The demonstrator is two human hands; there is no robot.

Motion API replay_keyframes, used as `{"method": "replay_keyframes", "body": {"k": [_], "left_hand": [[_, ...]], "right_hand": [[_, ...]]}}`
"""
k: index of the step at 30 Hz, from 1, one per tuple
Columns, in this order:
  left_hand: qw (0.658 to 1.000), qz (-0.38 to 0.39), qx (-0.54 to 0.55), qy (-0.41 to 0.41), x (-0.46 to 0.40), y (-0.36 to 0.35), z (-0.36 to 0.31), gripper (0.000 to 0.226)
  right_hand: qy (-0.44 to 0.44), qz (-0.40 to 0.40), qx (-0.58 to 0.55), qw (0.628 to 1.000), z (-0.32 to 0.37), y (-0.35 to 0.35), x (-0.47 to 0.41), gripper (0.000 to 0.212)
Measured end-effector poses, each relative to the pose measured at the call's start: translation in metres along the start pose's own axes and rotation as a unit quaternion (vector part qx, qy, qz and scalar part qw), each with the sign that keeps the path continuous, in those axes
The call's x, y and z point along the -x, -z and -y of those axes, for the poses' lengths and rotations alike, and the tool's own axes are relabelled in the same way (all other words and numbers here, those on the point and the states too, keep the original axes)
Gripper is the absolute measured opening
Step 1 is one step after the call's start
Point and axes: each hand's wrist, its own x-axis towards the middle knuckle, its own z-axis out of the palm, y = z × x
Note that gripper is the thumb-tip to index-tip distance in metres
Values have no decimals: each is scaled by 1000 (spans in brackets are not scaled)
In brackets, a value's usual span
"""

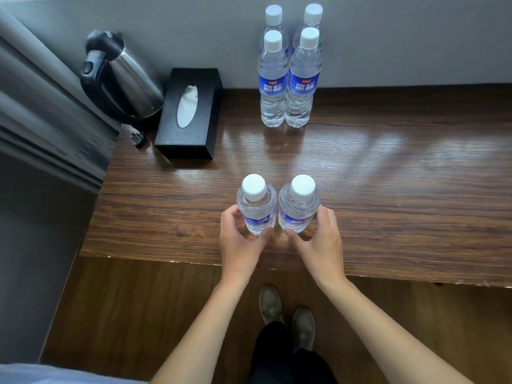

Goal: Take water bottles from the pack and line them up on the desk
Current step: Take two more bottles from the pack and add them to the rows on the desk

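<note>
Two clear water bottles with white caps and blue labels stand upright side by side near the front edge of the wooden desk (388,189). My left hand (241,239) grips the left bottle (256,206) around its lower body. My right hand (322,242) grips the right bottle (299,206) the same way. At the back of the desk, against the wall, several more bottles (288,79) stand packed together in two rows. No wrapping shows around them.
A black tissue box (191,115) lies at the back left of the desk. A steel electric kettle (124,79) stands beside it in the corner, next to a grey curtain (41,106). My shoes (288,314) are on the wooden floor below the desk edge.
</note>
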Motion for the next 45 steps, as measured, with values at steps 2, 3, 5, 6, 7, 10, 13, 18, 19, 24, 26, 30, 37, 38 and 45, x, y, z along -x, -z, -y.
{"method": "replay_keyframes", "body": {"k": [2, 3, 5, 6, 7, 10, 13, 18, 19, 24, 26, 30, 37, 38, 45], "left_hand": [[1000, -9, 0, 11, 2, -2, -1, 68], [1000, -13, 0, 12, 3, -3, -1, 69], [1000, -18, 2, 15, 4, -5, -1, 70], [1000, -21, 2, 17, 5, -6, -1, 71], [1000, -23, -1, 19, 6, -6, -2, 71], [999, -20, -18, 20, 5, -6, -5, 74], [999, 14, -41, -25, 5, -3, -2, 71], [996, 21, -60, -69, 7, 0, 7, 49], [996, 16, -56, -67, 7, 0, 6, 50], [999, -9, -33, -20, 7, -4, 1, 66], [999, -16, -36, 8, 6, -8, 0, 69], [998, -16, -57, 39, 4, -12, -6, 73], [1000, 29, 6, 4, 9, -10, -6, 72], [999, 37, 15, -2, 11, -9, -4, 64], [1000, -20, -8, 4, 16, -11, -7, 63]], "right_hand": [[-3, -1, 3, 1000, 0, 0, 0, 59], [-5, -1, 4, 1000, 0, 0, 0, 59], [-6, -1, 1, 1000, 0, 0, 0, 59], [-6, -1, 0, 1000, 0, 0, 0, 60], [-6, -2, -1, 1000, 0, 0, 0, 60], [-8, -2, -3, 1000, 0, 0, 0, 60], [-7, 0, -5, 1000, 0, 1, 0, 60], [-3, 2, -8, 1000, -1, 2, 0, 60], [-2, 2, -7, 1000, -1, 2, 0, 61], [0, 1, -3, 1000, -2, 1, 0, 61], [1, -1, 2, 1000, -2, 0, 0, 60], [-2, -2, -8, 1000, -3, 0, 0, 58], [0, -4, -10, 1000, -2, 0, 1, 58], [3, -5, -11, 1000, -2, 0, 1, 58], [9, -15, -19, 1000, -3, -4, 4, 54]]}}
